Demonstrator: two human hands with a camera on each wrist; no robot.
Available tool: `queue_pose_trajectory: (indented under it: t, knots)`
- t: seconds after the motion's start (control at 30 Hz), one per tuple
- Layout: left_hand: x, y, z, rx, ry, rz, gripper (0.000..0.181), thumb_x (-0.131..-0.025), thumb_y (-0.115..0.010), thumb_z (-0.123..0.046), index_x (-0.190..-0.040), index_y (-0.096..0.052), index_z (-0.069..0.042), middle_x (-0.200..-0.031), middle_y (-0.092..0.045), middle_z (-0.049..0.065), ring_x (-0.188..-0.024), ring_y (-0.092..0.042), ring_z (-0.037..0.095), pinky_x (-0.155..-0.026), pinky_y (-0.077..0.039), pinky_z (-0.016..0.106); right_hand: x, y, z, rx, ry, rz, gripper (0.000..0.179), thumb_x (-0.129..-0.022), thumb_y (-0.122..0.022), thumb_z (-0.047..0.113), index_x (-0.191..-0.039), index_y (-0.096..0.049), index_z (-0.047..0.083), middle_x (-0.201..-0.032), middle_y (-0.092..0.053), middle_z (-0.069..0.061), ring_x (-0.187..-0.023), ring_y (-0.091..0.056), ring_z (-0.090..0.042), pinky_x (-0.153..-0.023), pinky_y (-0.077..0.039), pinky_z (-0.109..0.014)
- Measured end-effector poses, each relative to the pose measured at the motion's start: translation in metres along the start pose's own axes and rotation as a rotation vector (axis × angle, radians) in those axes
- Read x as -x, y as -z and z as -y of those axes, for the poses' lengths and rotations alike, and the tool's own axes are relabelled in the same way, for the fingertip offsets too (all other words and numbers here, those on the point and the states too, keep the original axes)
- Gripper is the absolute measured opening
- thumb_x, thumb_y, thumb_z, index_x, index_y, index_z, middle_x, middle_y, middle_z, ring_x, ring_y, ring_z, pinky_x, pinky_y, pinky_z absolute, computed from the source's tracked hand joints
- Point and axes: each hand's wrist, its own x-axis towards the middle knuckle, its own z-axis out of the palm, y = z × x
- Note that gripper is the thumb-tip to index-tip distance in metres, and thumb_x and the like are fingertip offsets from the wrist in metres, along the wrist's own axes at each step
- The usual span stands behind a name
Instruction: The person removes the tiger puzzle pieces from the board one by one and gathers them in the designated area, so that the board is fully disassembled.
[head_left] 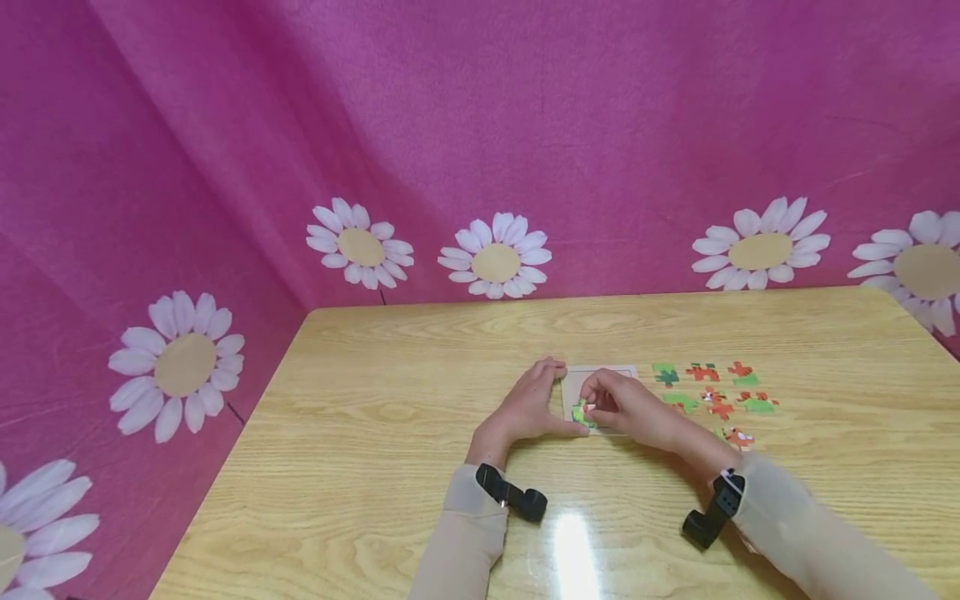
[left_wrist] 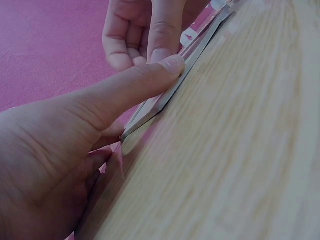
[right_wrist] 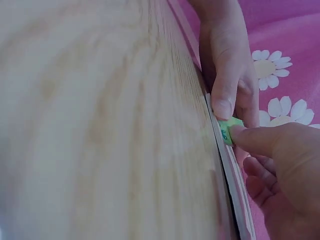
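A shallow puzzle tray (head_left: 628,372) with a pale border lies flat on the table. My left hand (head_left: 528,404) holds its left side, fingers at the far corner and thumb along the near edge; the left wrist view shows that thumb (left_wrist: 135,87) pressing on the border. With thumb and fingertips, my right hand (head_left: 628,408) pinches a green puzzle piece (right_wrist: 226,131) at the tray's near left corner. The left thumb's tip is right beside this piece in the right wrist view. My right hand hides part of the tray's inside.
To the right of the tray, several loose green and orange puzzle pieces (head_left: 702,372) lie in rough rows on the wooden table (head_left: 360,417). A pink cloth (head_left: 585,150) with white daisies hangs behind the table and along its left side.
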Motion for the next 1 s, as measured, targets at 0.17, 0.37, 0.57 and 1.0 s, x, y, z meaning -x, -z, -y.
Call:
queue_pose_trajectory:
  t: [0.17, 0.37, 0.57, 1.0]
  knots:
    - [-0.0006, 0.0001, 0.0001, -0.009, -0.002, 0.004, 0.097, -0.073, -0.084, -0.046, -0.148, -0.036, -0.009, -0.160, -0.028, 0.001, -0.153, -0.019, 0.020, -0.126, -0.023, 0.039, 0.0030, -0.0021, 0.0004, -0.023, -0.003, -0.021, 0.016, -0.089, -0.068, 0.004, -0.101, -0.057, 0.005, -0.088, -0.059, -0.004, -0.076, -0.051, -0.003, -0.064, -0.048, -0.017]
    - [0.0002, 0.0005, 0.0001, -0.012, -0.003, 0.004, 0.097, -0.073, -0.084, -0.046, -0.149, -0.036, -0.009, -0.160, -0.028, 0.001, -0.153, -0.019, 0.020, -0.126, -0.023, 0.039, 0.0027, -0.0052, -0.0031, -0.057, -0.015, -0.036, 0.016, -0.089, -0.067, 0.002, -0.102, -0.058, 0.003, -0.088, -0.062, -0.005, -0.076, -0.053, -0.001, -0.065, -0.050, -0.016]
    - [0.0016, 0.0001, -0.0002, -0.002, 0.005, 0.000, 0.097, -0.072, -0.084, -0.045, -0.148, -0.037, -0.009, -0.159, -0.029, -0.001, -0.152, -0.020, 0.019, -0.126, -0.023, 0.037, 0.0018, -0.0068, -0.0057, -0.156, -0.054, -0.040, 0.016, -0.089, -0.065, -0.003, -0.104, -0.058, 0.000, -0.085, -0.062, -0.008, -0.075, -0.055, 0.000, -0.064, -0.051, -0.016]
    - [0.0003, 0.0001, 0.0008, -0.007, -0.026, -0.005, 0.096, -0.072, -0.084, -0.043, -0.146, -0.036, -0.007, -0.158, -0.030, 0.003, -0.150, -0.024, 0.020, -0.125, -0.025, 0.037, 0.0018, -0.0027, -0.0039, -0.324, -0.105, -0.040, 0.018, -0.091, -0.061, -0.005, -0.108, -0.054, -0.007, -0.086, -0.057, -0.013, -0.071, -0.054, -0.002, -0.054, -0.046, -0.015]
